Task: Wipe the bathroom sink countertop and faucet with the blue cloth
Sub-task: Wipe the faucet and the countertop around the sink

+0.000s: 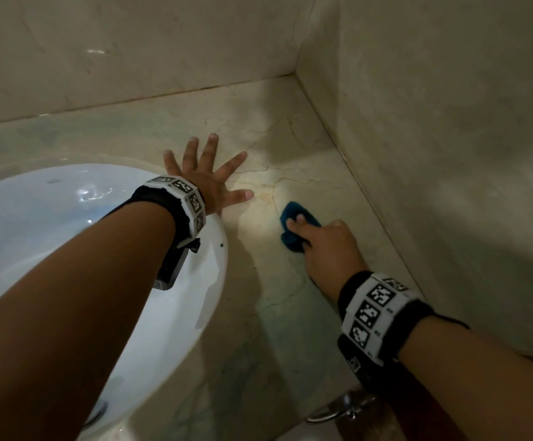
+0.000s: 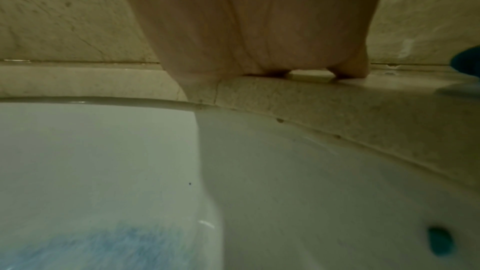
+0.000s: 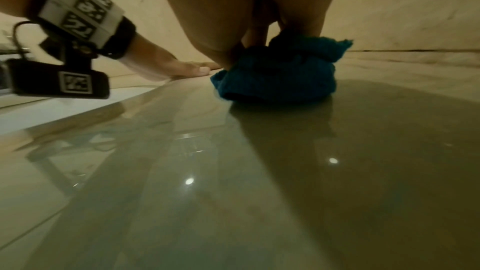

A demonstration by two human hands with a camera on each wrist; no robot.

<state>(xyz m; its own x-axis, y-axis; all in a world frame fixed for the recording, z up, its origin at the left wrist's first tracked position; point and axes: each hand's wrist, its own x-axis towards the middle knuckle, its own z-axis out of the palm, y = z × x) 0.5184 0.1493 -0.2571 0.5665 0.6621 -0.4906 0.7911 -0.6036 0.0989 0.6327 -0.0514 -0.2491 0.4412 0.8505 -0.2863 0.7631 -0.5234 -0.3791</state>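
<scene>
The blue cloth [image 1: 293, 226] is bunched up on the beige marble countertop [image 1: 290, 313], right of the sink. My right hand [image 1: 325, 246] grips it, fingers curled over the wad and pressing it down. In the right wrist view the cloth [image 3: 280, 75] bulges under my fingers. My left hand [image 1: 207, 176] lies flat on the counter just past the basin rim, fingers spread wide and holding nothing. The left wrist view shows its palm [image 2: 259, 28] resting on the counter edge. No faucet is plainly visible.
The white sink basin [image 1: 204, 300] fills the lower left, wet inside. Marble walls [image 1: 449, 154] close the counter at the back and right, meeting in a corner. A metal fitting [image 1: 344, 409] hangs below the counter's front edge.
</scene>
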